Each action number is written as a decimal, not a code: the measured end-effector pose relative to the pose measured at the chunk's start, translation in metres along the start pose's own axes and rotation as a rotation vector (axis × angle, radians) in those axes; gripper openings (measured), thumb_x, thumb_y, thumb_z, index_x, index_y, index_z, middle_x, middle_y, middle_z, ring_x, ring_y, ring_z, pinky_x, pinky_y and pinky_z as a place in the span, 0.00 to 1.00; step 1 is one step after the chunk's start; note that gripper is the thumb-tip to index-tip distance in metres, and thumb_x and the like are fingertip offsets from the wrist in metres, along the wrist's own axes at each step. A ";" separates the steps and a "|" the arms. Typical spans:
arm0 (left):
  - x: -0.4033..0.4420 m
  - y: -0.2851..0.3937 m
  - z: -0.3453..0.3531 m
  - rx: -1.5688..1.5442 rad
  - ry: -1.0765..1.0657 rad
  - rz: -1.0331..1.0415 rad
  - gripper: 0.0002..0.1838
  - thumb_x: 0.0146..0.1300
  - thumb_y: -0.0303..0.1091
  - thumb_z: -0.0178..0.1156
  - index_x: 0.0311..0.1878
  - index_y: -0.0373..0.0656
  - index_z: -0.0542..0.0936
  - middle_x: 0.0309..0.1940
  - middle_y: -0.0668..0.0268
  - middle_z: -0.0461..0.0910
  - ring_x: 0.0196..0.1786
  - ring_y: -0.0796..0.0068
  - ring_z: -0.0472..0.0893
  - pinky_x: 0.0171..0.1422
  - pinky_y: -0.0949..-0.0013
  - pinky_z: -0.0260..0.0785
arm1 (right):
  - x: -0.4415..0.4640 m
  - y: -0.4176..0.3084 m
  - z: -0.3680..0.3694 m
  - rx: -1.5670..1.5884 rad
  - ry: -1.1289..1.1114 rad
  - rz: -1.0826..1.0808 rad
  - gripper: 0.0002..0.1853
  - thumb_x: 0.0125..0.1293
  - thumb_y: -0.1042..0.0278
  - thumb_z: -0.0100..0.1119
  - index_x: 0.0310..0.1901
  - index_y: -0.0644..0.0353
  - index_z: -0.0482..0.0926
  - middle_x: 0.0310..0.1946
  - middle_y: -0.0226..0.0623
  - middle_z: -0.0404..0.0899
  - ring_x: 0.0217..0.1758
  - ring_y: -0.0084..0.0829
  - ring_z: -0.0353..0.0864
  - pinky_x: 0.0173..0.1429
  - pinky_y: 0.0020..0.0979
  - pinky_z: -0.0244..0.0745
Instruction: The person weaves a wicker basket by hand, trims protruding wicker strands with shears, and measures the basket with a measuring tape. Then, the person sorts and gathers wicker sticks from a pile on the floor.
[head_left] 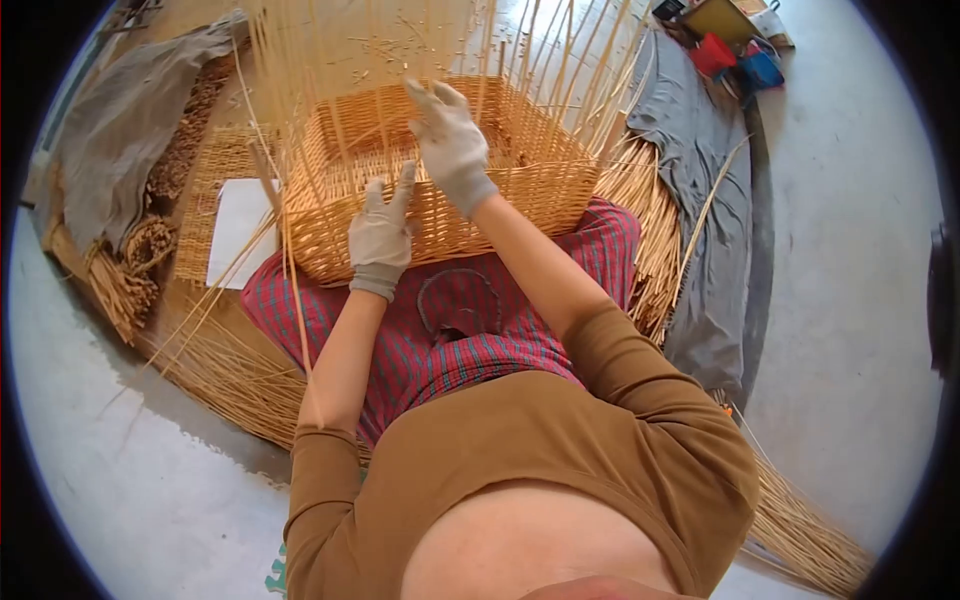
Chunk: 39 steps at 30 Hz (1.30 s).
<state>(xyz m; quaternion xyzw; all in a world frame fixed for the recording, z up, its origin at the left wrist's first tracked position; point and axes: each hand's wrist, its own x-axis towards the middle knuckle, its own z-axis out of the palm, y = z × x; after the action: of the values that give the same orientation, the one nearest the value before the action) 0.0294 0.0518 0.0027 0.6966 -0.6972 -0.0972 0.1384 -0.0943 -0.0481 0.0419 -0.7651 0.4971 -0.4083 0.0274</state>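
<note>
A rectangular woven wicker basket (450, 215) rests on my lap, with tall upright stakes (340, 100) standing from its walls. My left hand (382, 230), in a pale glove with a grey cuff, is at the near wall; its fingers point up at the rim, and whether they pinch a strand is too small to tell. My right hand (448, 145), gloved too, is raised over the near rim, its fingers apart above the basket's inside. No object shows in it.
Grey cloths (125, 130) lie at the left, beside coiled wicker (148, 243) and a white sheet (240, 230). Bundled rods (645, 215) and a dark cloth (710, 200) are on the right. Red (711, 55) and blue containers (762, 70) stand at the upper right.
</note>
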 end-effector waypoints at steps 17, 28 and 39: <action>0.028 0.074 0.026 -0.135 -0.071 0.252 0.35 0.67 0.29 0.60 0.76 0.62 0.64 0.62 0.52 0.72 0.46 0.63 0.84 0.49 0.63 0.79 | -0.016 0.092 -0.058 0.286 0.341 0.127 0.29 0.65 0.76 0.66 0.68 0.57 0.73 0.59 0.39 0.78 0.53 0.33 0.79 0.52 0.32 0.76; -0.025 -0.126 -0.021 -1.332 1.014 -0.488 0.08 0.67 0.21 0.64 0.48 0.33 0.81 0.33 0.68 0.79 0.26 0.79 0.77 0.29 0.75 0.73 | -0.112 -0.046 0.001 0.572 -0.444 0.083 0.13 0.67 0.78 0.61 0.49 0.51 0.85 0.43 0.34 0.86 0.36 0.29 0.82 0.42 0.32 0.80; -0.039 -0.129 0.001 -0.826 0.720 -0.419 0.21 0.56 0.30 0.76 0.50 0.38 0.79 0.46 0.63 0.80 0.48 0.68 0.80 0.54 0.64 0.76 | -0.094 -0.109 0.037 0.512 -0.583 -0.468 0.14 0.61 0.72 0.63 0.49 0.56 0.85 0.44 0.37 0.86 0.42 0.38 0.86 0.43 0.36 0.82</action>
<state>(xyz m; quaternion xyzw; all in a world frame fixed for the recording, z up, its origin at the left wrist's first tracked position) 0.1507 0.0891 -0.0433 0.6971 -0.3582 -0.1433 0.6043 -0.0057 0.0670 0.0102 -0.9084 0.1654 -0.2811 0.2617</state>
